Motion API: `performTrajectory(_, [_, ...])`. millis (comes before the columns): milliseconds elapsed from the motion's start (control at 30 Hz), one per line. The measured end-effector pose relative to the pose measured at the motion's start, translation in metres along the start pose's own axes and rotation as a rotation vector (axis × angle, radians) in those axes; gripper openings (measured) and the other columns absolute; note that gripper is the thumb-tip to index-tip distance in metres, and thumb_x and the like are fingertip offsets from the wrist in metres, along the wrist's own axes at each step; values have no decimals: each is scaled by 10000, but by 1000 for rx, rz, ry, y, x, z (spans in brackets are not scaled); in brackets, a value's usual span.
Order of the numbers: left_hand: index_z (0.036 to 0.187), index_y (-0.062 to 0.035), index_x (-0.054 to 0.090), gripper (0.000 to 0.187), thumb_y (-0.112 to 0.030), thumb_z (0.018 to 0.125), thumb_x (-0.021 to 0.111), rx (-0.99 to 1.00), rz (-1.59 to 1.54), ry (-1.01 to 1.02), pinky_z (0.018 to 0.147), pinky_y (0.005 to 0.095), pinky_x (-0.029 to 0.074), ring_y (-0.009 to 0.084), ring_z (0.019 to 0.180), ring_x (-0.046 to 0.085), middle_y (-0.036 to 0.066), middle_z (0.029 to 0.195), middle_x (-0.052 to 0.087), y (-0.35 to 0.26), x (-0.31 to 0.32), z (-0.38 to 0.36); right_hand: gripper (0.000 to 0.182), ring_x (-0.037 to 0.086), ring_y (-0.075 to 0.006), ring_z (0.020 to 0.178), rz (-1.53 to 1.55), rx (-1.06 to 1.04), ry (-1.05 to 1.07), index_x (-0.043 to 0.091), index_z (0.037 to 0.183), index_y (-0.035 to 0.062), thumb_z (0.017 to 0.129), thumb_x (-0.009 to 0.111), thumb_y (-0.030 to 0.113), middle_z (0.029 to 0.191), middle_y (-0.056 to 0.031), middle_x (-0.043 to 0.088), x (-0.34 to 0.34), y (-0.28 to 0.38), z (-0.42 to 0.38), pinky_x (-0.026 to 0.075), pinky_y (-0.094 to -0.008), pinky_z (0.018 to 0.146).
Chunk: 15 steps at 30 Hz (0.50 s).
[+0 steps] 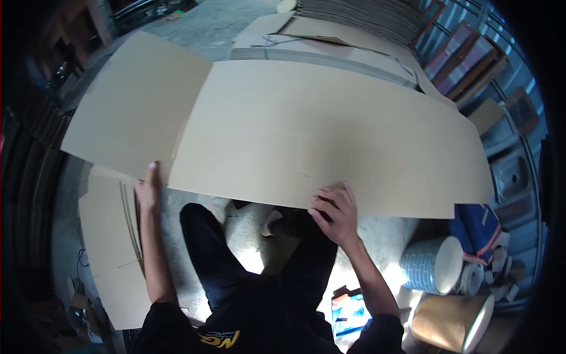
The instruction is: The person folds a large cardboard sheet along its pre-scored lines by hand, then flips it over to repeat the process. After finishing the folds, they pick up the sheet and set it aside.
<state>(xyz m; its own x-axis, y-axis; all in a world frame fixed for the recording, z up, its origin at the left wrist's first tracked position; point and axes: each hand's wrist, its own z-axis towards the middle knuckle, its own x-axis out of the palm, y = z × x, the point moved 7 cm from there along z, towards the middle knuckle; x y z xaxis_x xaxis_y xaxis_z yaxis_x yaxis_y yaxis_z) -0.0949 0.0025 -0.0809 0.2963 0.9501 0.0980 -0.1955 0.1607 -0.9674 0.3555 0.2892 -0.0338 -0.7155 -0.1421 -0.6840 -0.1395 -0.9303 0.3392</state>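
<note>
While the person stands over it, both hands grip the near edge of the sheet (306,130): the right hand (335,213) curls its fingers over that edge, the left hand (147,190) pinches it beside a flap crease. Below the sheet's right corner stand two rolls (436,265); beyond its far edge lies a cardboard stack (354,17).

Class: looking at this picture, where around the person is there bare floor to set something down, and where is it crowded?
Bare concrete floor shows between the right hand and the tape rolls, and between the legs. More lies far off, left of the cardboard stack. Crowded: the rolls at right, flat sheets by the left hand, and the big sheet ahead.
</note>
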Motion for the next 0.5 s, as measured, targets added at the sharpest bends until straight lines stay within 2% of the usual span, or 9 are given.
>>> performTrajectory(100, [1371, 75, 571, 526, -225, 978, 753, 62, 100, -59, 1108, 370, 435, 227, 1235, 598, 152, 1329, 648, 1, -10, 2, 267, 675, -302, 1085, -19, 6, 9, 752, 1028, 121, 789, 856, 179, 1134, -49, 694, 3, 2, 2, 392, -633, 1133])
performTrajectory(167, [1338, 94, 585, 499, -209, 979, 751, 12, -21, -44, 1085, 366, 449, 222, 1203, 608, 157, 1308, 656, 1, -7, 0, 264, 674, -302, 1086, 4, -5, 7, 749, 1025, 118, 790, 853, 174, 1132, -53, 693, 2, 6, 3, 392, -637, 1131])
performTrajectory(500, [1300, 101, 601, 449, -186, 987, 746, -39, -21, -4, 1012, 365, 499, 211, 1116, 634, 161, 1246, 676, -6, 0, -3, 265, 663, -288, 1090, -19, 12, 13, 750, 1032, 119, 790, 849, 165, 1104, -49, 684, 0, 8, 6, 393, -624, 1135])
